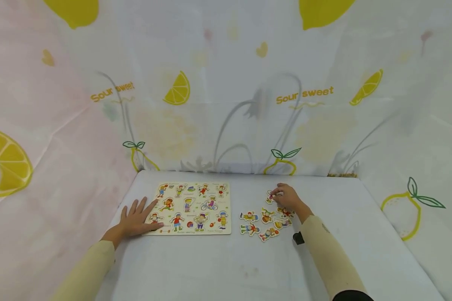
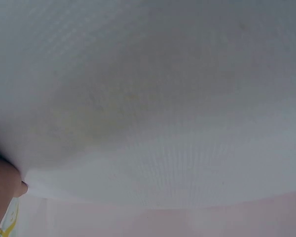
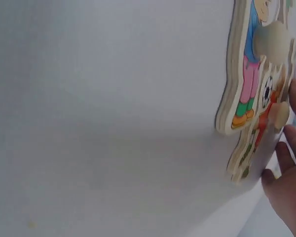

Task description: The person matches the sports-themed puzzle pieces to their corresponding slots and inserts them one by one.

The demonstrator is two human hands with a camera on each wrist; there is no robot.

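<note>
Left hand: my bare left hand (image 1: pixel 135 219) lies flat with fingers spread over the left edge of the cream rectangular board showing colourful figures (image 1: pixel 226 200).
Right hand: my bare right hand (image 1: pixel 289 198) bends its fingers over the small, pale-rimmed, painted figure piece (image 1: pixel 269 200); whether they pinch it, I cannot tell.
Figure piece: just left of my right hand, by far the nearer one; partly covered, its long axis seems to point away from me.
Board from piece: leftward, its long side running left to right, bare white tabletop (image 1: pixel 241 192) between.
Loose pieces: flat, pale-edged wooden figures (image 1: pixel 266 215) with round knobs (image 3: pixel 272 42), grouped nearer me than that piece.
</note>
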